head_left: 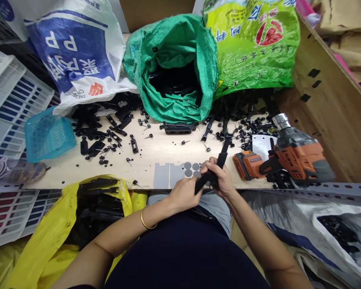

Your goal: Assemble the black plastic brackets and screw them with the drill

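Observation:
Close to my body, at the table's front edge, both hands are closed on a long black plastic part (222, 159) with a forked upper end. My left hand (185, 193) grips its lower, angled piece. My right hand (219, 176) wraps round its middle, and the bar sticks up past those fingers over the table. Where the pieces meet is hidden by my fingers. Just beyond my hands, grey flat pads (161, 175), some rectangular and some round, lie on the wood. A black block-shaped part (178, 128) rests in front of the green sack.
An orange cordless impact wrench (301, 154) lies at the right. Black knob screws (106, 150) and black parts are scattered across the wooden table (156, 150). A green woven sack (210, 72) stands at the back; a blue basket (49, 140) is left. A yellow bag (52, 224) holds black parts.

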Demonstrator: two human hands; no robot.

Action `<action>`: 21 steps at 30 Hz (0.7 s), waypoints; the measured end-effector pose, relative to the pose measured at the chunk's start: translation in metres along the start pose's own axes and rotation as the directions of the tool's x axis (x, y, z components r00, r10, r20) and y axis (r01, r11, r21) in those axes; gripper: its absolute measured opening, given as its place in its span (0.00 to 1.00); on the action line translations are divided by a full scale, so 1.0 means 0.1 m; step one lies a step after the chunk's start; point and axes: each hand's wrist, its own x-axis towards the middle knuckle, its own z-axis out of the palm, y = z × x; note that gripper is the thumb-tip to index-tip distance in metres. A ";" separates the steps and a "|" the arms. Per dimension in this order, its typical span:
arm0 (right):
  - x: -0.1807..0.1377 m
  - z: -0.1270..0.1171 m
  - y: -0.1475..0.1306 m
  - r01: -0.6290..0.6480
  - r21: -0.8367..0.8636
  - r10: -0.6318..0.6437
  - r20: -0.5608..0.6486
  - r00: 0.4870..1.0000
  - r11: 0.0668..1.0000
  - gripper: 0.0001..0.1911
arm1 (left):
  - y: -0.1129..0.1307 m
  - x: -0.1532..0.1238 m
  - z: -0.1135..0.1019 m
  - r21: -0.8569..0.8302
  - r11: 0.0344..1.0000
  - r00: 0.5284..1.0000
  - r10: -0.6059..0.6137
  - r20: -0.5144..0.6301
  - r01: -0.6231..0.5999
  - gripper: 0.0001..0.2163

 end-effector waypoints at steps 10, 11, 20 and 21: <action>-0.05 0.10 0.09 0.049 0.118 -0.042 -0.060 0.997 0.992 0.14 | 0.11 -0.12 0.12 -0.090 0.994 0.995 -0.072 -0.069 0.066 0.08; -0.03 0.07 0.07 0.015 0.110 -0.015 -0.002 1.000 0.994 0.14 | 0.12 -0.12 0.11 -0.070 0.995 0.996 -0.074 -0.057 0.070 0.09; 0.04 -0.01 0.11 -0.023 0.059 0.026 -0.052 0.998 0.998 0.13 | 0.09 -0.08 0.12 0.030 0.992 0.992 -0.120 -0.038 0.121 0.10; 0.04 0.02 0.13 -0.019 0.070 0.026 -0.105 0.994 0.997 0.12 | 0.07 -0.08 0.13 0.030 0.991 0.991 -0.129 -0.045 0.131 0.10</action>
